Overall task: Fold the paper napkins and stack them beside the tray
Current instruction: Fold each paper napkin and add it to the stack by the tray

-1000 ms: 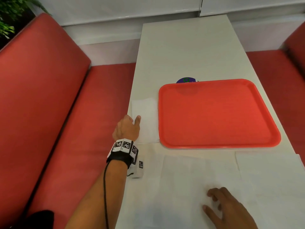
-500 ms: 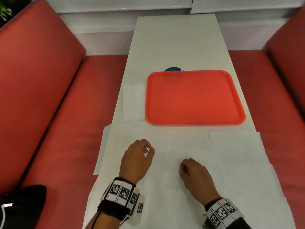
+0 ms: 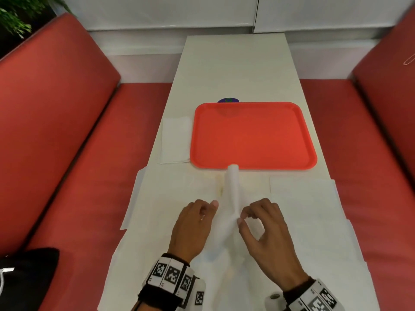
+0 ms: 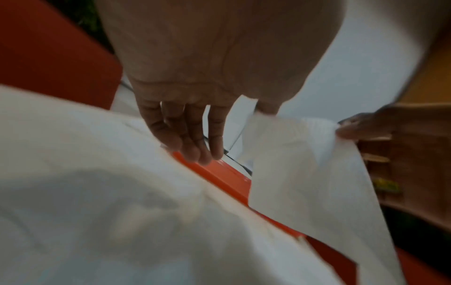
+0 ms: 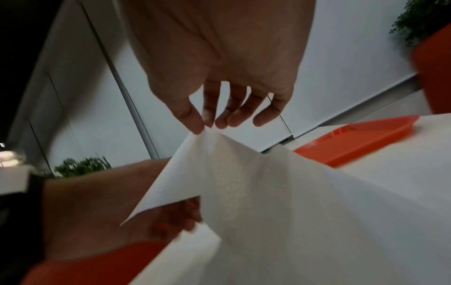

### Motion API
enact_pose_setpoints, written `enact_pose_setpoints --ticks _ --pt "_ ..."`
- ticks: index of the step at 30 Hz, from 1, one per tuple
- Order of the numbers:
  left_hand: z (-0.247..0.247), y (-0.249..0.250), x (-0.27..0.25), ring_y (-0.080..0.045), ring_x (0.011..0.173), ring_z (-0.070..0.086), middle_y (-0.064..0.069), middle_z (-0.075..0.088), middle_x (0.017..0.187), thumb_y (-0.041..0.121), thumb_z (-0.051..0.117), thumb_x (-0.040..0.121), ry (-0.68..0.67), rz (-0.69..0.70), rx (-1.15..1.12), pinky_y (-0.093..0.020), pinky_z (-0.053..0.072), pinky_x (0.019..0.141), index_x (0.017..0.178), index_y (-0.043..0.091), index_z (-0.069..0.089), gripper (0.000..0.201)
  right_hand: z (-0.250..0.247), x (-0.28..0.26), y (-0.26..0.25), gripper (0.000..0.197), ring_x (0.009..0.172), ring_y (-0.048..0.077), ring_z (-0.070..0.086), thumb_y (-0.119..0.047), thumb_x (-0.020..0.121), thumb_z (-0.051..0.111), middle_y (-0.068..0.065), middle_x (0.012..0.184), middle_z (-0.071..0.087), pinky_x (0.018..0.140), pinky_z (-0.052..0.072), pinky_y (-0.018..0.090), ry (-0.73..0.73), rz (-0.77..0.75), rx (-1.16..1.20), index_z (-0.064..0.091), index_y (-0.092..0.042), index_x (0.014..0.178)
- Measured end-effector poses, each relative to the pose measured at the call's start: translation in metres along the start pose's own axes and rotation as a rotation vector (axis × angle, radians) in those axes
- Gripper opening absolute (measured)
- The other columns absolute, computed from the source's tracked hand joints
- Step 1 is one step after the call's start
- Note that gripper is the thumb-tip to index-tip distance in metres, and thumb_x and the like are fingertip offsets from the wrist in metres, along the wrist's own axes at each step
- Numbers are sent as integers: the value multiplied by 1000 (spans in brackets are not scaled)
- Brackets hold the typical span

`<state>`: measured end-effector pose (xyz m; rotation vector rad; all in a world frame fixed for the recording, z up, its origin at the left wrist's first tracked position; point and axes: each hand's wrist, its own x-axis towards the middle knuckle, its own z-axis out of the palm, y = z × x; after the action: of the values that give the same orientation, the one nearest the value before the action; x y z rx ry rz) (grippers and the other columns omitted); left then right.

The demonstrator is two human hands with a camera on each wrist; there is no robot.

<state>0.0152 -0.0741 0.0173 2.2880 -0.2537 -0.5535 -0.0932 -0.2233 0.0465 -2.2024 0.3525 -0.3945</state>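
A white paper napkin (image 3: 232, 189) rises off the table (image 3: 233, 63) in front of me, its lifted fold reaching the near rim of the red tray (image 3: 253, 135). My right hand (image 3: 241, 217) pinches its top edge between thumb and forefinger, seen close in the right wrist view (image 5: 205, 125). My left hand (image 3: 208, 212) holds the same edge from the left, its thumb (image 4: 267, 110) on the napkin's corner and its other fingers hanging free. One folded napkin (image 3: 175, 140) lies flat against the tray's left side. More unfolded napkins lie to the left (image 3: 166, 198) and right (image 3: 310, 209).
Red bench seats (image 3: 74, 142) flank the narrow table on both sides. A small purple object (image 3: 228, 100) peeks out behind the tray's far rim. A black bag (image 3: 27, 277) sits on the left bench near me. The flat napkins overhang the table's side edges.
My left hand left the folded napkin beside the tray and came back to the near napkins. Both hands took hold of the middle napkin and have now lifted it off the table.
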Motion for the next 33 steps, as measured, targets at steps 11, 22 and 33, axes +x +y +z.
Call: enact_pose_setpoints --ticks 11,22,33 --pt "-22 69 -8 -22 96 63 -8 68 99 22 60 94 -386 -20 -1049 -30 53 80 95 15 71 13 -25 9 5 52 125 14 54 -59 72 69 -5 125 56 97 44 31 -37 396 640 58 -27 111" --pt "-42 52 -11 -13 80 66 3 72 87 33 56 97 102 109 -656 -33 51 77 99 17 66 19 -25 29 -10 38 110 23 69 -30 98 48 10 122 71 90 58 37 -153 773 1397 62 -12 127" --pt "-69 20 -11 -11 53 49 5 54 56 57 54 91 478 81 -73 -25 35 50 99 24 64 36 -2 38 -14 35 117 20 65 -29 102 44 7 125 69 95 54 37 -237 767 1293 63 -17 129"
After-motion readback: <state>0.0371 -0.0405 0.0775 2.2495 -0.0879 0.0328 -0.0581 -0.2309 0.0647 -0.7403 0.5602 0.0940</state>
